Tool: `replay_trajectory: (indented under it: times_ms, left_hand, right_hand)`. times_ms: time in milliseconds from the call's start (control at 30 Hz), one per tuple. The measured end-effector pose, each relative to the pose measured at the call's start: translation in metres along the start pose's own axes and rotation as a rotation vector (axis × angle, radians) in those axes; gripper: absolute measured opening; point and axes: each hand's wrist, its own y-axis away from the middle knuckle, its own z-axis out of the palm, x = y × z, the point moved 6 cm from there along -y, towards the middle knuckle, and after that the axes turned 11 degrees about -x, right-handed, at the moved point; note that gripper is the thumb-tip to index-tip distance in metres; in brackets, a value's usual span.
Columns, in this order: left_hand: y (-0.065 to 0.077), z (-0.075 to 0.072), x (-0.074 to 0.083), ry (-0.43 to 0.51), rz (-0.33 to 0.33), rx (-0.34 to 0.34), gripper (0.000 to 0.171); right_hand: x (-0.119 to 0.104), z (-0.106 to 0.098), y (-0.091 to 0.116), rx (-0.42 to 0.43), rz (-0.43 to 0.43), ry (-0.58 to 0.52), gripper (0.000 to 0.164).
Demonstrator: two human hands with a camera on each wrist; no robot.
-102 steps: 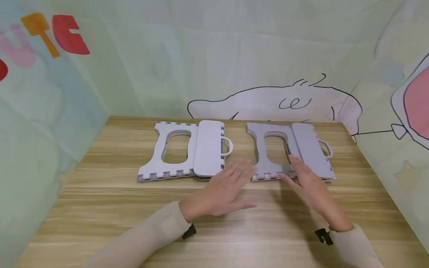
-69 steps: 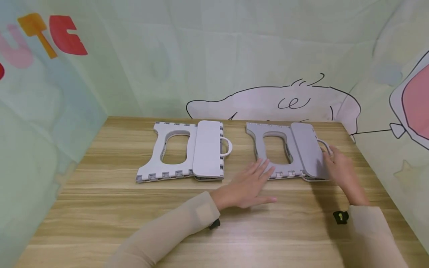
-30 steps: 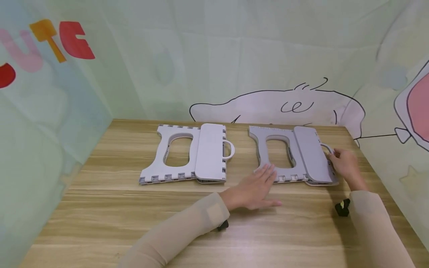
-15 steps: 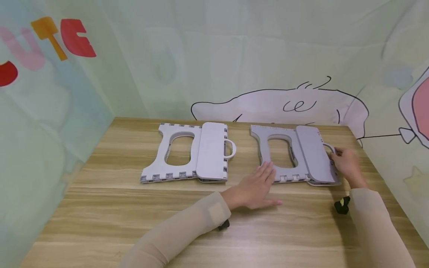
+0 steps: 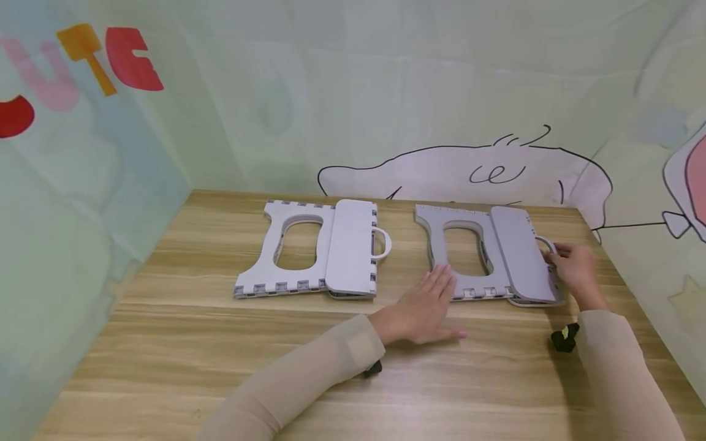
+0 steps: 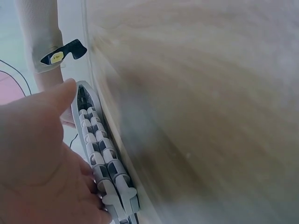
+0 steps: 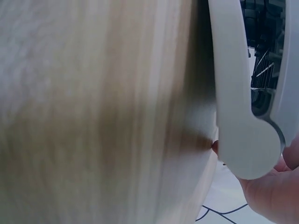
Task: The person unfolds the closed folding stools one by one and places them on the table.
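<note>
Pale grey plastic forms the folded stool [image 5: 515, 257] lying flat at the far right part of the wood-grained table [image 5: 193, 361], its near left corner under the straight fingers of the person's left hand [image 5: 421, 309], which rests there without gripping, thumb spread out to the side. The right hand [image 5: 576, 269] has its fingers and thumb pinched on the stool's handle side, by the loop handle [image 5: 546, 241]. To the left, well apart from both hands, lies a similar white folded stool [image 5: 352, 248], its own loop [image 5: 388, 243] facing the grey one.
</note>
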Motion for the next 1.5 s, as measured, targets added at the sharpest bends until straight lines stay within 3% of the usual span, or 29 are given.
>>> replay_trajectory:
  times_ms: [467, 767, 1033, 1500]
  left_hand:
    - [-0.002, -0.001, 0.001, -0.011, -0.035, -0.001, 0.098]
    - [-0.005, -0.002, 0.001, 0.031, -0.037, -0.002, 0.099]
    - [-0.004, -0.002, 0.000, 0.028, -0.047, -0.002, 0.099]
    - [-0.002, -0.003, 0.000, 0.009, -0.048, 0.005, 0.101]
  right_hand:
    - [0.005, -0.004, -0.002, 0.011, 0.012, -0.123, 0.039]
    - [0.008, -0.005, 0.000, 0.009, 0.033, -0.166, 0.040]
    - [0.002, -0.008, 0.002, 0.027, -0.010, -0.166, 0.040]
    - [0.002, -0.013, 0.005, 0.009, 0.019, -0.241, 0.044]
